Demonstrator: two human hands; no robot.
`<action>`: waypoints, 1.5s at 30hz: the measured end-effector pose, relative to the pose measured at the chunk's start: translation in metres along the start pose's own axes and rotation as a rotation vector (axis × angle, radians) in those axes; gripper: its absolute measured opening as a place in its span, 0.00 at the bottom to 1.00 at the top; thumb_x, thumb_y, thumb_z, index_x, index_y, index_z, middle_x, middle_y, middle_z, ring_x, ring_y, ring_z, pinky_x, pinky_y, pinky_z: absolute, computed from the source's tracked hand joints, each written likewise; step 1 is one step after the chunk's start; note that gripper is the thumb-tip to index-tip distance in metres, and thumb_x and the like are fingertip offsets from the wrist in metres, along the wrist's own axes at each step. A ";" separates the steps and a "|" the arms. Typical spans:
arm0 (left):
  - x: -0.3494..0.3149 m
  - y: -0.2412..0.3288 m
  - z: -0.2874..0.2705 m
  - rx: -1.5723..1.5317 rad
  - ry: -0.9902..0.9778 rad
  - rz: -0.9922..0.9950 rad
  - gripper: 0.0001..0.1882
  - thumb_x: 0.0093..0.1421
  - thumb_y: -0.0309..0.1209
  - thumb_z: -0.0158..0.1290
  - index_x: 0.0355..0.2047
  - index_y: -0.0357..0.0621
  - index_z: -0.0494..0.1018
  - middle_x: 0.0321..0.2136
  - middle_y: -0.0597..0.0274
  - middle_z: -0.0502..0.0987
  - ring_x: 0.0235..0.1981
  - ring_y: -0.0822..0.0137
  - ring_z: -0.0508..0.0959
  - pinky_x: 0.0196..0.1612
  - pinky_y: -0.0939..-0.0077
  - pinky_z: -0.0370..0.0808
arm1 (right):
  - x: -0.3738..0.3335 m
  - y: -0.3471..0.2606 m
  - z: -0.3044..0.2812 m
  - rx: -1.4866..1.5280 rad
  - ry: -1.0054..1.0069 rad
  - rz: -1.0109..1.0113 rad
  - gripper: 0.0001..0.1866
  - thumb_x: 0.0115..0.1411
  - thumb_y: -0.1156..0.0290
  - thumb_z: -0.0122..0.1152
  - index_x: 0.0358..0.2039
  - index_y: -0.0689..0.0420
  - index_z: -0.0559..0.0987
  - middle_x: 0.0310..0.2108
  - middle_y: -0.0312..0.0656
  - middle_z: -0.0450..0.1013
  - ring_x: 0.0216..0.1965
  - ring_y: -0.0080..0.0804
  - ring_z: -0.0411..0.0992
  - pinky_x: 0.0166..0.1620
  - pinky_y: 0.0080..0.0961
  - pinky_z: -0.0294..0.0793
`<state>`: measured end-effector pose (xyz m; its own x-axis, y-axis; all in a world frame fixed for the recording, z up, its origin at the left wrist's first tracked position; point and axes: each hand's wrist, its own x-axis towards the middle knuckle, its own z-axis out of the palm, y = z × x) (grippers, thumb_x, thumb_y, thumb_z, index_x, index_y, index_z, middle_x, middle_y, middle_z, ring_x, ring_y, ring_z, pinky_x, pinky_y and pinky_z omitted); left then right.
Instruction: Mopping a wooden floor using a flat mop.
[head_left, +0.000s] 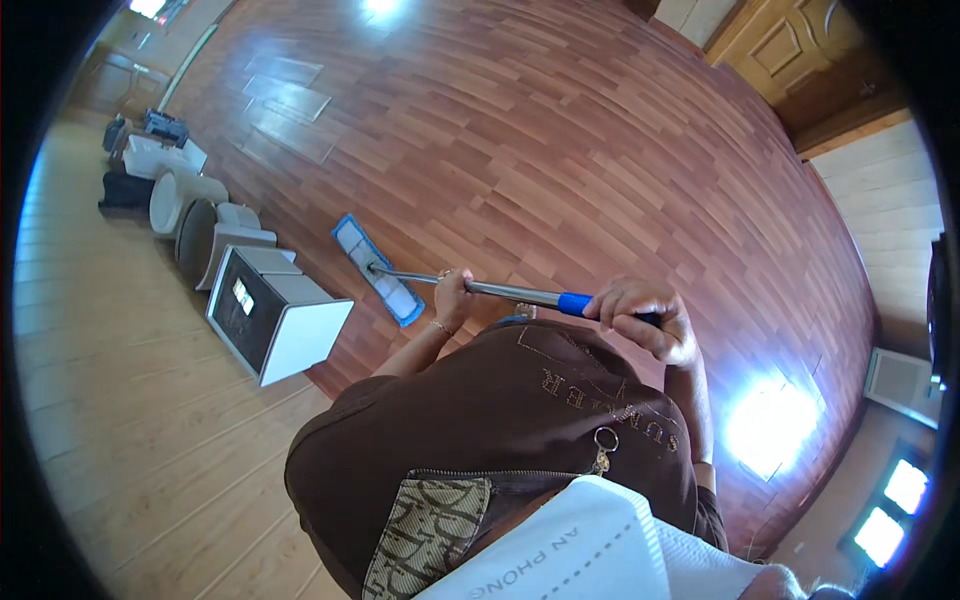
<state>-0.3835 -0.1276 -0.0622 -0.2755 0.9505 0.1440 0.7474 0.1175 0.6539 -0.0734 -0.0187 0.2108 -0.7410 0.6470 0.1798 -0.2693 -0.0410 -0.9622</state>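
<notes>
A flat mop with a blue-fringed, pale rectangular head rests on the wood-look floor, left of the middle. Its metal pole slants from the head toward the right, ending in a blue and black grip. My left hand is closed around the thin part of the pole, not far from the mop head; a bracelet circles that wrist. Higher on the handle, my right hand wraps the grip's end, just past the blue section.
A white-sided cabinet with a dark top stands left of the mop. Beyond it are round grey and white items along the wall. A wooden door is at the far right, a white box-shaped unit at the right wall.
</notes>
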 end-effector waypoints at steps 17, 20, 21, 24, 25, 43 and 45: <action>0.105 0.163 0.084 -0.476 -0.359 0.503 0.17 0.50 0.28 0.62 0.19 0.42 0.62 0.15 0.56 0.67 0.19 0.54 0.68 0.25 0.66 0.63 | -0.053 -0.118 0.024 -0.729 0.506 -0.525 0.10 0.51 0.65 0.58 0.18 0.53 0.70 0.13 0.35 0.71 0.18 0.31 0.75 0.27 0.28 0.58; 0.118 0.203 0.089 -0.523 -0.459 0.619 0.16 0.51 0.27 0.61 0.21 0.43 0.61 0.18 0.57 0.69 0.23 0.56 0.70 0.29 0.65 0.65 | -0.065 -0.133 0.025 -0.889 0.423 -0.553 0.11 0.54 0.63 0.57 0.20 0.53 0.69 0.13 0.34 0.70 0.18 0.29 0.75 0.23 0.25 0.58; 0.122 0.212 0.093 -0.520 -0.495 0.670 0.15 0.51 0.27 0.61 0.21 0.44 0.62 0.19 0.58 0.69 0.25 0.57 0.71 0.31 0.65 0.65 | -0.071 -0.136 0.028 -0.942 0.377 -0.541 0.09 0.53 0.64 0.56 0.22 0.54 0.70 0.16 0.35 0.71 0.20 0.32 0.76 0.24 0.28 0.59; 0.124 0.242 0.101 -0.570 -0.585 0.726 0.11 0.49 0.24 0.57 0.28 0.43 0.64 0.24 0.55 0.71 0.31 0.51 0.72 0.38 0.60 0.66 | -0.077 -0.145 0.042 -1.102 0.344 -0.505 0.06 0.51 0.67 0.55 0.25 0.54 0.71 0.18 0.36 0.73 0.21 0.34 0.76 0.25 0.30 0.65; 0.123 0.251 0.105 -0.569 -0.598 0.771 0.11 0.50 0.24 0.56 0.30 0.43 0.64 0.25 0.55 0.71 0.33 0.50 0.72 0.40 0.59 0.66 | -0.081 -0.146 0.045 -1.153 0.343 -0.497 0.06 0.49 0.67 0.56 0.25 0.54 0.71 0.18 0.36 0.73 0.21 0.34 0.76 0.26 0.29 0.66; 0.104 0.335 0.194 -0.310 -0.839 1.398 0.04 0.52 0.36 0.53 0.26 0.55 0.71 0.25 0.67 0.77 0.35 0.57 0.77 0.38 0.60 0.73 | -0.166 -0.102 0.084 -1.293 0.796 -0.448 0.11 0.51 0.64 0.58 0.24 0.59 0.74 0.24 0.44 0.73 0.29 0.47 0.73 0.29 0.42 0.70; 0.096 0.344 0.224 -0.476 -0.912 1.354 0.04 0.51 0.32 0.55 0.25 0.52 0.71 0.23 0.63 0.76 0.34 0.55 0.76 0.36 0.57 0.71 | -0.167 -0.088 0.080 -1.317 1.099 -0.442 0.10 0.46 0.66 0.58 0.19 0.60 0.72 0.20 0.44 0.73 0.26 0.45 0.75 0.32 0.40 0.73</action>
<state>-0.0173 0.0683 0.0109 0.8976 0.1544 0.4129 -0.1424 -0.7850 0.6030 0.0247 -0.1844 0.2823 0.1083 0.6264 0.7719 0.7206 0.4854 -0.4950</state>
